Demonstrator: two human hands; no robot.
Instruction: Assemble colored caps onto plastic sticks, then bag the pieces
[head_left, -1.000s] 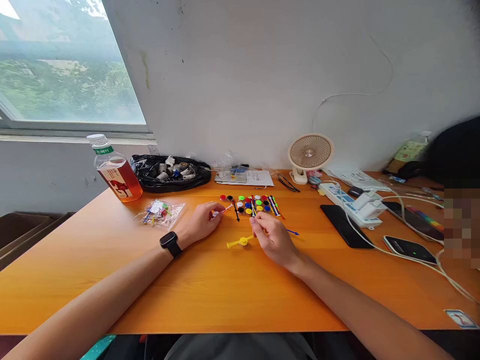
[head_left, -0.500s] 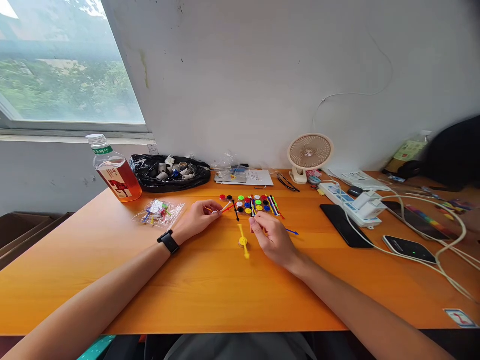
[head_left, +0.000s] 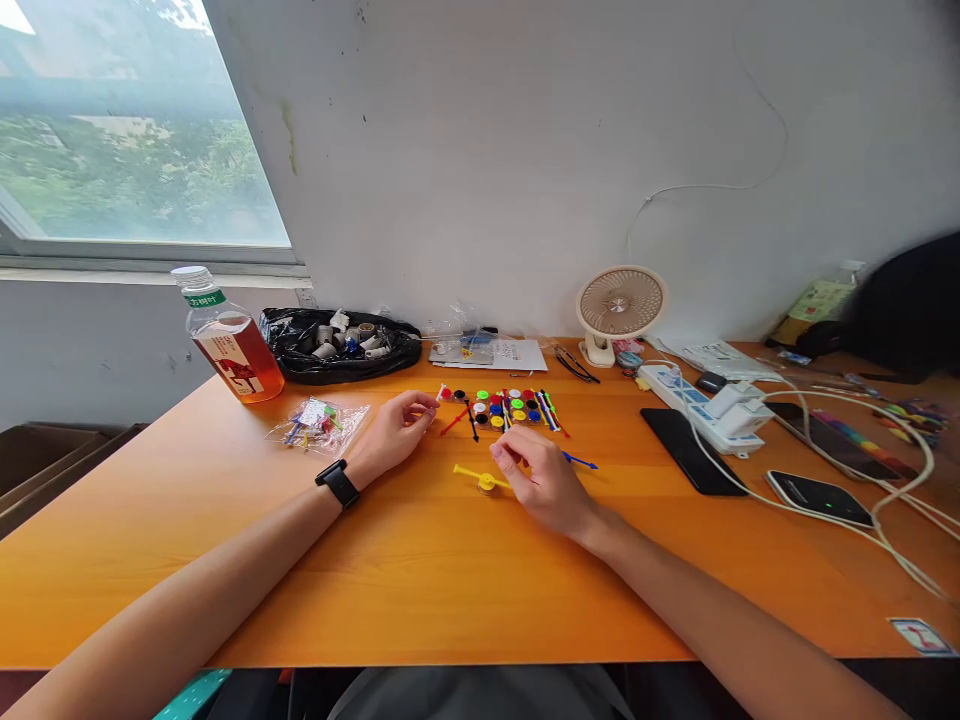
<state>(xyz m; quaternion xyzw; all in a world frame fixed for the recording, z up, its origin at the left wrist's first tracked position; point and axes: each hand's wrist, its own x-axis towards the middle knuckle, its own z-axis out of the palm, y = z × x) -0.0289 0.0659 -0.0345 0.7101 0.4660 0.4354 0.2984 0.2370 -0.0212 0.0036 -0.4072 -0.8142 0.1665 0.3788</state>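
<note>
First onlooker: What marks the centre?

Second onlooker: The yellow spinner, resting on the wooden surface between the person's hands. Take it as the middle of the dial.

First onlooker: And the left hand?

Second onlooker: At ten o'clock, fingers loosely bent, a dark watch on the wrist. A small white piece shows at its fingertips; I cannot tell whether it is gripped. A red arrow lies near, at eleven.

First onlooker: The right hand?

Second onlooker: At three o'clock, fingers curled, partly hiding one yellow arm. Whether it grips anything, I cannot tell from here. A blue arrow shows beyond it, also toward three.

First onlooker: The surrounding parts?

Second onlooker: Coloured discs between twelve and one; a black arrow just short of twelve; a clear bag of small pieces between nine and ten. Farther off, a bottle of reddish liquid stands at ten, a fan between one and two.
</note>
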